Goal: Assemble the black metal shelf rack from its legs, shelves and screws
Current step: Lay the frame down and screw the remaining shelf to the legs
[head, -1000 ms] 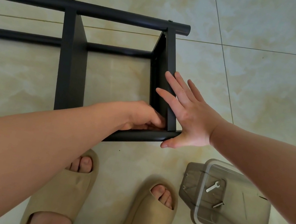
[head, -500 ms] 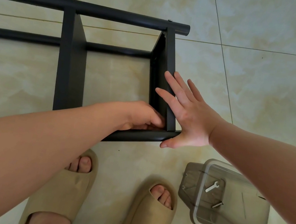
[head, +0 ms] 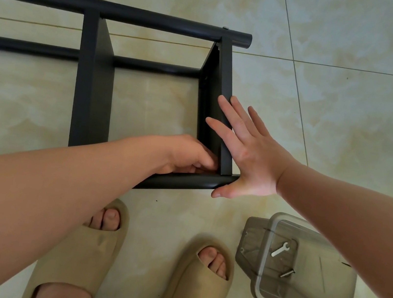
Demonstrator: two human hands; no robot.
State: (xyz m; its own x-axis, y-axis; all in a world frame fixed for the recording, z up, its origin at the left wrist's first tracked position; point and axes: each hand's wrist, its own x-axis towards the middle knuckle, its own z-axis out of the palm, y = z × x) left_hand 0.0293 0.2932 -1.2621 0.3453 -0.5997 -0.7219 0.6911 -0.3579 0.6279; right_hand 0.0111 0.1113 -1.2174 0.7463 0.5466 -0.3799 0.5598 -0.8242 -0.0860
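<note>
Left hand (head: 188,159): fingers curled tight into the inside corner where the end shelf (head: 221,88) meets the near leg (head: 185,180). What the grip has hold of is hidden by the knuckles, so it cannot be told whether a fastener is pinched there. The placement suggests a fixing being worked at that joint. The forearm enters from 8 o'clock, wrist bent down into the corner. Right hand (head: 247,162): grip fully open, holding nothing. The fingers are straight and spread, pointing to 11 o'clock, and the palm is flat against the outer face of the end shelf. The thumb lies at the open end of the near leg. Judged purpose: to brace the shelf square against the leg while the other hand works. Its forearm enters from 4 o'clock. The rack (head: 90,96) lies on its side on the tiled floor (head: 349,121), filling the view from 9 to 12 o'clock. The far leg (head: 134,14) is already joined to the end shelf and the second shelf (head: 97,55); screw heads show along its top. At 5 o'clock, well apart from the rack, stands a clear container (head: 321,297) holding a small wrench (head: 280,249) and one loose screw (head: 287,272), both within reach. Sandals (head: 87,247) at 6 o'clock, just short of the near leg.
</note>
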